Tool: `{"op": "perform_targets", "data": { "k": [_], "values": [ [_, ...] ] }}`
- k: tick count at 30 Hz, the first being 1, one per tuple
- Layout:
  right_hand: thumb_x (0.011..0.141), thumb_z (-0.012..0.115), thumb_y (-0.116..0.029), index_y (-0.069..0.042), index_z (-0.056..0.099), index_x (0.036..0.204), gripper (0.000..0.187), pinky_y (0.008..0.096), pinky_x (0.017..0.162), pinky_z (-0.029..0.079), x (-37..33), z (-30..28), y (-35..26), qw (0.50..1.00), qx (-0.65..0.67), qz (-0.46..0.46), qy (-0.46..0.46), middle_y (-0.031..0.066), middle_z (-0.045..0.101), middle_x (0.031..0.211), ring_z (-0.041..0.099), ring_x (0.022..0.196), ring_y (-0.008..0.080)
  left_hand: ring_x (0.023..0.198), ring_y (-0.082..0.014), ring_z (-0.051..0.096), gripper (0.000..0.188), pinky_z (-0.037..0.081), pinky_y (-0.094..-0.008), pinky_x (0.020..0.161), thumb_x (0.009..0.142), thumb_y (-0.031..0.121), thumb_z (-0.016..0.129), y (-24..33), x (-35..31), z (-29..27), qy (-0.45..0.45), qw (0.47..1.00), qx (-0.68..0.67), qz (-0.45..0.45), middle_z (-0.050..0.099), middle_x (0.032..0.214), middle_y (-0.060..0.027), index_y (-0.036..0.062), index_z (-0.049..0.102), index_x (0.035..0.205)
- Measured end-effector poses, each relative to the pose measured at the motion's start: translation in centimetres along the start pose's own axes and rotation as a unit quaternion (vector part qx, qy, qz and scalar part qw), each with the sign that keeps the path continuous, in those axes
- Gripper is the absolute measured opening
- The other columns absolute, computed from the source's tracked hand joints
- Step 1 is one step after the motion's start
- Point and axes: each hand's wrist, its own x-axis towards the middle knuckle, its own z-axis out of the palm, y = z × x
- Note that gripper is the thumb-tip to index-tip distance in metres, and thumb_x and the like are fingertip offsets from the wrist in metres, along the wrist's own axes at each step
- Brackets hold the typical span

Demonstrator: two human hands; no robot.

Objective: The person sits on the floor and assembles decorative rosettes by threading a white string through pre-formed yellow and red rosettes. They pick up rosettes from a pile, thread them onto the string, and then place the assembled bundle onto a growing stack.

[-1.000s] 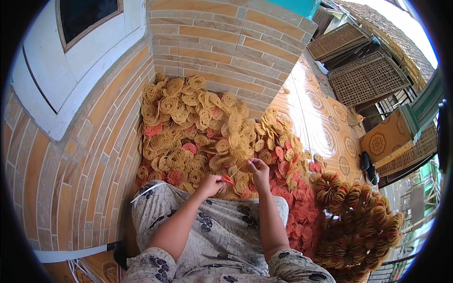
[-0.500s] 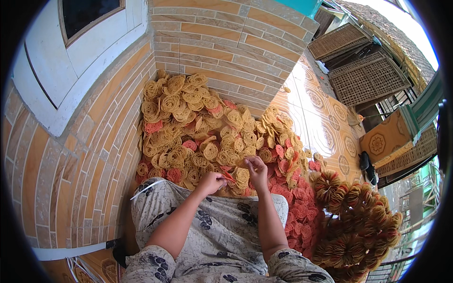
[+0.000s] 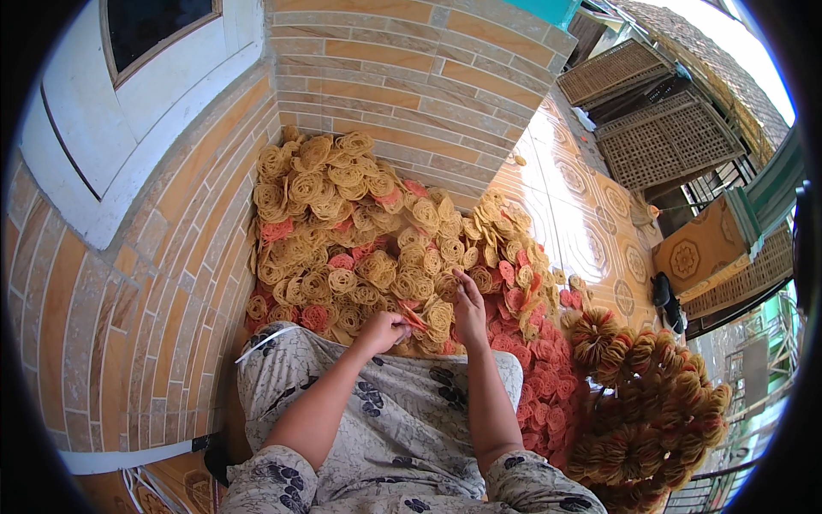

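Over my lap, my left hand (image 3: pixel 383 331) pinches a small stack of orange-red lacy crackers (image 3: pixel 413 318), seen edge-on. Just to its right, my right hand (image 3: pixel 469 315) is raised with its fingers stretched upward, beside the heap; nothing clearly shows in it. In front of my knees lies a big heap of yellow, noodle-like round crackers (image 3: pixel 308 188), with pinkish-red ones (image 3: pixel 315 318) scattered among them. A patch of mostly red crackers (image 3: pixel 548 385) spreads by my right knee.
Bunches of crackers strung in rings (image 3: pixel 642 411) stand at my right. A brick-patterned tile wall (image 3: pixel 385 94) bounds the heap behind and at left, below a white door (image 3: pixel 163 86). Woven bamboo racks (image 3: pixel 672 141) lean at far right, beyond the patterned tile floor (image 3: pixel 591 223). Dark shoes (image 3: pixel 666 304) sit there.
My right hand's fingers have gone from a pinch near a yellow cracker to stretched upward. My left hand stays in place with the red crackers.
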Motion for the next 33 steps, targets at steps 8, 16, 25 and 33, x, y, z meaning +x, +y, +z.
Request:
{"op": "perform_targets", "data": {
  "k": [8, 16, 25, 33],
  "values": [
    [0.099, 0.05, -0.009, 0.002, 0.06, 0.12, 0.026, 0.0271, 0.094, 0.043, -0.1, -0.2, -0.3, 0.991, -0.023, -0.047, -0.12, 0.0081, 0.064, 0.117, 0.06, 0.104, 0.0138, 0.062, -0.0125, 0.064, 0.019, 0.048, -0.0278, 0.06, 0.088, 0.021, 0.066, -1.1, 0.6, 0.2, -0.033, 0.998, -0.04, -0.034, 0.071, 0.073, -0.0055, 0.0045, 0.073, 0.094],
    [0.08, 0.074, -0.022, -0.013, 0.066, 0.113, 0.035, 0.0415, 0.079, 0.051, 1.8, 0.4, 3.1, 0.8, -0.587, -0.114, 0.054, 0.0162, 0.058, 0.104, 0.063, 0.089, 0.0318, 0.074, -0.0155, 0.068, 0.019, 0.051, -0.0307, 0.068, 0.088, 0.02, 0.064, -0.1, -0.4, -1.1, 0.066, 0.991, 0.102, -0.059, 0.073, 0.083, -0.0035, 0.0072, 0.072, 0.098],
    [0.09, 0.065, -0.007, 0.004, 0.06, 0.097, 0.014, 0.0234, 0.074, 0.047, 3.6, -1.9, 5.1, 0.954, -0.294, 0.024, 0.059, 0.0032, 0.064, 0.089, 0.058, 0.084, 0.0076, 0.074, -0.0204, 0.069, 0.021, 0.05, -0.0343, 0.067, 0.085, 0.029, 0.065, -1.2, 0.1, -1.5, 0.066, 0.993, 0.086, -0.038, 0.073, 0.079, -0.0044, 0.0128, 0.074, 0.097],
    [0.093, 0.062, -0.009, 0.008, 0.061, 0.11, 0.025, 0.0253, 0.078, 0.049, 1.5, -2.5, 1.4, 0.975, -0.209, -0.039, 0.058, 0.0065, 0.067, 0.092, 0.061, 0.083, 0.0107, 0.068, -0.0153, 0.067, 0.023, 0.049, -0.0305, 0.064, 0.088, 0.025, 0.066, -0.5, 0.1, -1.2, 0.064, 0.998, 0.008, -0.028, 0.072, 0.078, -0.0067, 0.0048, 0.072, 0.096]
  ]
}}
